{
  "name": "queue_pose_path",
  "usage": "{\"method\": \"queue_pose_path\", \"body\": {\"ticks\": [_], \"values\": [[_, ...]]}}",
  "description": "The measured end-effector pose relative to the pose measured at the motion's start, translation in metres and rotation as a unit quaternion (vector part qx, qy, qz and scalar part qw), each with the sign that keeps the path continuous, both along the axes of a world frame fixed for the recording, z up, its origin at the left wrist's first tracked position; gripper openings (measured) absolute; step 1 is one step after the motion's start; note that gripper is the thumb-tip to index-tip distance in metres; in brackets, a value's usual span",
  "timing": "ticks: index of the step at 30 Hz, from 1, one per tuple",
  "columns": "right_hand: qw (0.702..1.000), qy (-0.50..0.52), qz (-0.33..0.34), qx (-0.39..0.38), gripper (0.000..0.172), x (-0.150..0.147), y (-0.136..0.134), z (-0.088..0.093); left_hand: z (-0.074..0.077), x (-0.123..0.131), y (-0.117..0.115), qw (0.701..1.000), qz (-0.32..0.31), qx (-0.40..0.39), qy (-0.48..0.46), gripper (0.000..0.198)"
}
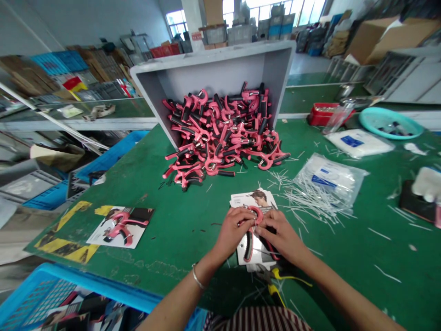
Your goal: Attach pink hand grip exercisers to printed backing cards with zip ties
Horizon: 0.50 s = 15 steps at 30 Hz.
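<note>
A pink hand grip strengthener (248,246) with black padded handles lies on a printed white card (243,258) in front of me. My left hand (234,231) is closed on the strengthener near its round top. From the other side, my right hand (281,233) pinches close to the same spot; whatever sits between its fingertips is too small to make out. More cards (237,197) show underneath. Just below the hands lie yellow-handled pliers (274,276). To the right, thin white cable ties (310,202) are spread loosely.
A tipped grey bin (213,57) spills many pink strengtheners (220,133). A carded strengthener (122,227) lies left, above a blue basket (34,289). Bags of ties (330,179), a red box (322,115), a turquoise tray (389,120) and a dark phone-like object (415,202) are right.
</note>
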State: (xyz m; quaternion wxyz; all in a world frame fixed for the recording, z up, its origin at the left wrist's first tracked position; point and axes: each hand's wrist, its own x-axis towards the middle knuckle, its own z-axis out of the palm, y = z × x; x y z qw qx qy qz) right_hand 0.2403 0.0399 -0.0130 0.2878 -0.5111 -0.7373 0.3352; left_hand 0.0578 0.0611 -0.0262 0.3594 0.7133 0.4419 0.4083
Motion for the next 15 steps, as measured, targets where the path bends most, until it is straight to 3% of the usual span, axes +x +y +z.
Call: {"method": "queue_pose_path", "body": {"ticks": [11,15], "values": [[1.000,-0.002,-0.010,-0.007,0.016,-0.0026,0.0004,0.0043,-0.0027,-0.0026,-0.0019,0.999,-0.008,0.027,0.016,0.011],[1.000,0.011,-0.025,-0.005,0.020,-0.0049,0.0019,0.0042,0.0037,-0.0073,-0.0019,0.999,-0.035,0.001,0.012,0.012]]}}
